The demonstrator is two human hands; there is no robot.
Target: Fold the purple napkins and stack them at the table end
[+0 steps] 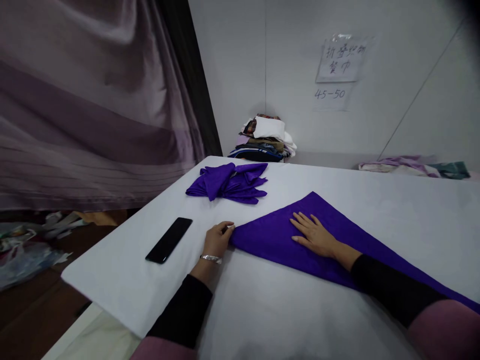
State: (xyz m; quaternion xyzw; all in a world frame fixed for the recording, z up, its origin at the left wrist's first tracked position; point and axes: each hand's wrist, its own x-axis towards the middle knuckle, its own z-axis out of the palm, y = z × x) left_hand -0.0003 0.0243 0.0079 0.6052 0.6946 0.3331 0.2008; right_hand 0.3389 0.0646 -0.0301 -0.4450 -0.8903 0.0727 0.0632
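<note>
At the left hand (217, 240), seemingly a pinch of thumb and fingers on the left corner of the purple cloth (339, 227). At the right hand (315, 237), no grip: laid palm down on the same cloth, fingers slightly spread. Lying flat on the white desk (127, 280), peaked on the far side, tapering rightward past the right forearm (390, 285) and out of view.

Liable to wrinkle under the right palm, if pressed and dragged at once. Liable to slip at the corner, from too light a pinch on so little fabric. Liable to skew along the far edges, from a left pull against uneven pressure on the right. Possibly rumpled lower down, too, by a careless sweep of the right forearm.

By count, going outward: two hands; one bracelet (211, 258) just behind the left; one cloth under both; one black phone (169, 240), apart to the left; one purple bundle (225, 182) beyond, too crumpled for counting pieces. Past the desk: one fabric stack (264, 137), layers uncountable; one low fabric heap (408, 166) at right; two paper sheets, upper sheet (340, 61) and lower sheet (332, 97), on the wall (232, 75); one curtain (93, 100) at left.
</note>
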